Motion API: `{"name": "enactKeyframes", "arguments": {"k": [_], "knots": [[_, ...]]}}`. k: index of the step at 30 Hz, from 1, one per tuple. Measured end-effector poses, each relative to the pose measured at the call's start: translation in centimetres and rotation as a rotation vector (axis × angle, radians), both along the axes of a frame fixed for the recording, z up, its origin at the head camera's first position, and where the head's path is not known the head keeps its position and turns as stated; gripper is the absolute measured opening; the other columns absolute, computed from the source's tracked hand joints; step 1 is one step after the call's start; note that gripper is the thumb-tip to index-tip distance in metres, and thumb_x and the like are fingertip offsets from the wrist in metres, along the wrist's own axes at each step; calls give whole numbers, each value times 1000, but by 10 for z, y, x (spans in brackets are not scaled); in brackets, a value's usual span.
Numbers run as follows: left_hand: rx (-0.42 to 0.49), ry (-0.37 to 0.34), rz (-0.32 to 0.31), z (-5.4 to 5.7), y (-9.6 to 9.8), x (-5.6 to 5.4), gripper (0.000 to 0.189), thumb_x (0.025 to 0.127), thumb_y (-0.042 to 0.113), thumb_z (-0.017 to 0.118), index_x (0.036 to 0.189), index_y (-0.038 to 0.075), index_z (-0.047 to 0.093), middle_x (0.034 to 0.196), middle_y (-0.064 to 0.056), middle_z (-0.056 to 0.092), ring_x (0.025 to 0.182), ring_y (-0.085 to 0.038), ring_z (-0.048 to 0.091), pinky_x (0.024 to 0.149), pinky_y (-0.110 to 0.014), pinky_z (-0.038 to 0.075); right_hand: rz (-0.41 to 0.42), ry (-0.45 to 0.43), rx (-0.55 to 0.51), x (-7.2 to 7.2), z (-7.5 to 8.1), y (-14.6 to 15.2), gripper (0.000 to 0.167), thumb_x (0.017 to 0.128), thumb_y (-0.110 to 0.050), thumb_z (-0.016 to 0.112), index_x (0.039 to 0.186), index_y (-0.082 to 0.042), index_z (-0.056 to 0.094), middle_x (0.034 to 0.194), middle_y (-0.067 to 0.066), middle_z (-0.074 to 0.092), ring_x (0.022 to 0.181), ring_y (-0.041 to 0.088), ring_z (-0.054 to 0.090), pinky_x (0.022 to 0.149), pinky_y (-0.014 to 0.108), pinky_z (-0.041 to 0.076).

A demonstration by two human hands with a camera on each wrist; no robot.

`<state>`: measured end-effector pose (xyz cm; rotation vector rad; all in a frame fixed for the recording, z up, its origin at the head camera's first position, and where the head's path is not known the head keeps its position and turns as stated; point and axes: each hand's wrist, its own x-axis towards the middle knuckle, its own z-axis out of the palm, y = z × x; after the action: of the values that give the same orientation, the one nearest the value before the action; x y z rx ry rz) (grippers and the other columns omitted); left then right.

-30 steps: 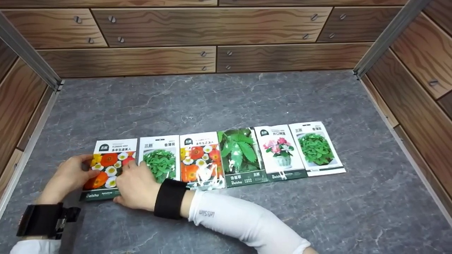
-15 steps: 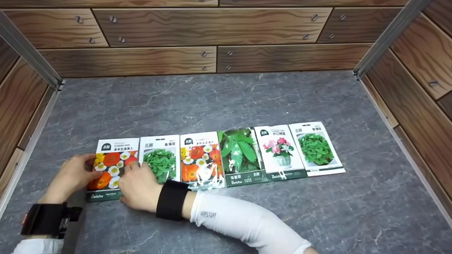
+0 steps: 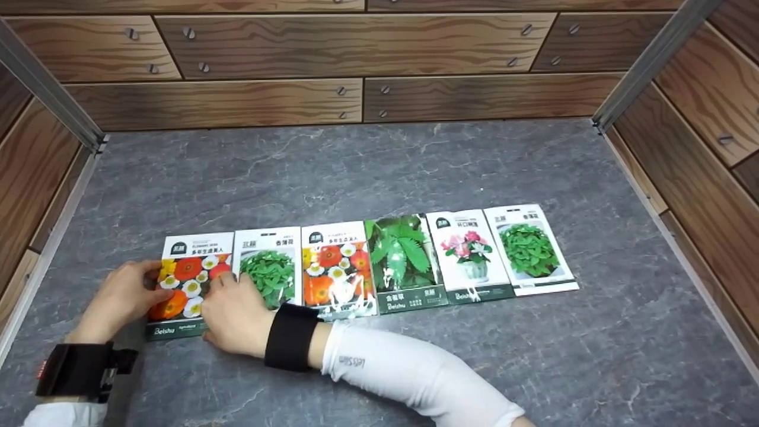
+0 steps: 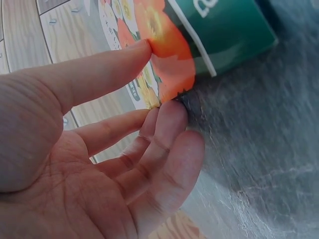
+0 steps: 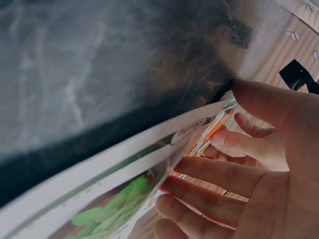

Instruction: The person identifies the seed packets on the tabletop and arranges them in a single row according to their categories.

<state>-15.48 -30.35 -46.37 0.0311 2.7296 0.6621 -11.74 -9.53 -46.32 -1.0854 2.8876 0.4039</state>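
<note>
The leftmost seed packet (image 3: 188,268), printed with orange poppies and white flowers, lies flat at the end of a row. At its left edge my left hand (image 3: 115,299) pinches it; the left wrist view has the thumb (image 4: 114,67) on its face and the fingers curled by the edge. My right hand (image 3: 237,314) rests over its lower right part, fingertips on the face and thumb by the bottom edge. Nearly straight right fingers (image 5: 214,174) show in the right wrist view. Right beside this packet lies a green-leaf seed packet (image 3: 268,270), its lower left corner hidden by the right hand.
Farther right, the row continues with another poppy packet (image 3: 337,267), a dark green leaf packet (image 3: 406,261), a pink-flower packet (image 3: 472,255) and a second green-leaf packet (image 3: 529,249). They lie on a grey marbled tabletop (image 3: 379,166) bounded by wood-print walls (image 3: 356,44).
The leftmost poppy packet has slid slightly right, up close to the green-leaf packet, and sits a little straighter. Both hands moved right with it. The last half second shows almost no movement.
</note>
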Motion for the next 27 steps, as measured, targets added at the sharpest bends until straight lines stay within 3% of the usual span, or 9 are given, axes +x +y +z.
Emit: {"name": "enactKeyframes", "arguments": {"k": [9,14,16,18,21,24,27], "knots": [[-26,-4,-6,2,-1,-1,72,95,20,75,146,-20,44,135,-46,51,118,-58,53,100,-68,47,16,1,-18,-2,-2,2,46,94,-71,61,112,-32,75,121,-10,68,121,10,60,89,26,53],[-22,37,38,2,3,3,68,101,24,66,147,-20,42,136,-45,49,119,-57,53,99,-69,47,24,10,-50,-4,0,6,64,92,-75,61,132,-26,70,128,-8,66,122,10,59,88,26,54],[-18,79,78,2,8,7,70,104,30,62,150,-19,40,141,-45,44,123,-59,50,99,-71,45,16,-22,-84,-6,4,11,78,91,-78,60,145,-22,62,139,-6,64,129,11,57,95,27,55],[-11,131,116,4,15,10,76,106,38,58,155,-16,34,147,-46,38,129,-62,45,101,-75,43,8,-76,-132,-9,9,20,88,91,-79,58,155,-19,52,154,-2,57,142,15,53,109,33,53],[-2,221,151,7,28,13,81,107,43,56,161,-10,27,155,-45,30,137,-64,37,104,-79,39,-10,-165,-214,-14,16,40,92,93,-79,54,163,-20,39,171,3,39,160,23,37,128,45,39],[-1,339,147,10,42,16,79,107,38,61,162,-7,26,160,-44,26,144,-64,30,109,-81,35,-16,-203,-281,-17,18,65,91,96,-76,51,165,-19,33,176,5,27,165,27,24,134,52,27],[-37,494,98,11,58,20,75,103,30,68,160,-4,34,163,-41,28,148,-63,28,110,-83,35,-24,-222,-330,-17,16,93,90,99,-74,49,166,-17,30,177,7,23,167,28,18,135,56,21]]}}
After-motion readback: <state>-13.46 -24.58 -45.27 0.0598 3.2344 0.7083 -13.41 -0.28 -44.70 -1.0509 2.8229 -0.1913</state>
